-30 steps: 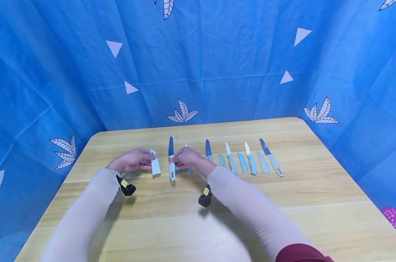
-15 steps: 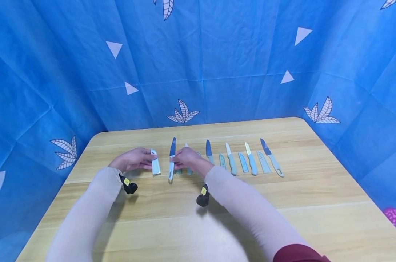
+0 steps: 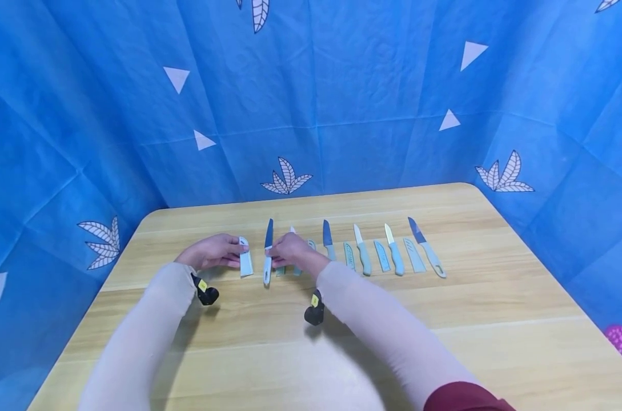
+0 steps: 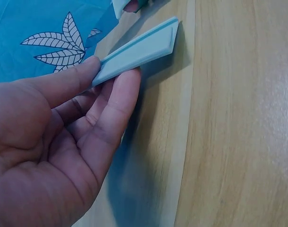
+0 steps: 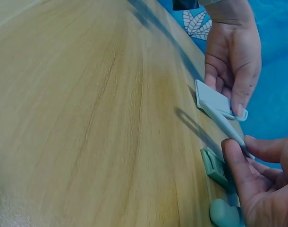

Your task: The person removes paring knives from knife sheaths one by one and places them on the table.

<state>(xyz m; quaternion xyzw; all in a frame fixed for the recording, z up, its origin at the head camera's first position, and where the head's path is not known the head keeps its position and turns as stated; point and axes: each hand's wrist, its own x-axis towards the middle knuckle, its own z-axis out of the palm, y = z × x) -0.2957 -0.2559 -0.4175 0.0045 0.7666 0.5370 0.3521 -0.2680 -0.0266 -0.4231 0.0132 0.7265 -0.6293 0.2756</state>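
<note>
A pale blue-green blade sheath (image 4: pixel 139 47) is pinched between the thumb and fingers of my left hand (image 4: pixel 63 127), raised off the table. My right hand (image 3: pixel 291 251) pinches a knife (image 3: pixel 268 257) by its pale handle. The knife's dark blade points toward the far edge, and its handle end (image 5: pixel 219 120) faces the near side. In the head view the sheath lies just left of the knife, with a gap between them. Under and beside my right hand lie another sheath (image 5: pixel 214 168) and a knife handle (image 5: pixel 224 213), partly hidden by that hand.
To the right, a row of knives and sheaths lies on the wooden table (image 3: pixel 269 354): a dark-bladed knife (image 3: pixel 328 234), light-bladed knives (image 3: pixel 364 254) (image 3: pixel 394 254), sheaths (image 3: pixel 381 255) (image 3: pixel 414 255) and another dark-bladed knife (image 3: pixel 428 251). A blue curtain (image 3: pixel 372 114) surrounds the table.
The held knife tilted to the right, then swung back closer to upright in the head view. The sheath and left hand have shifted slightly right; both hands keep their grip.
</note>
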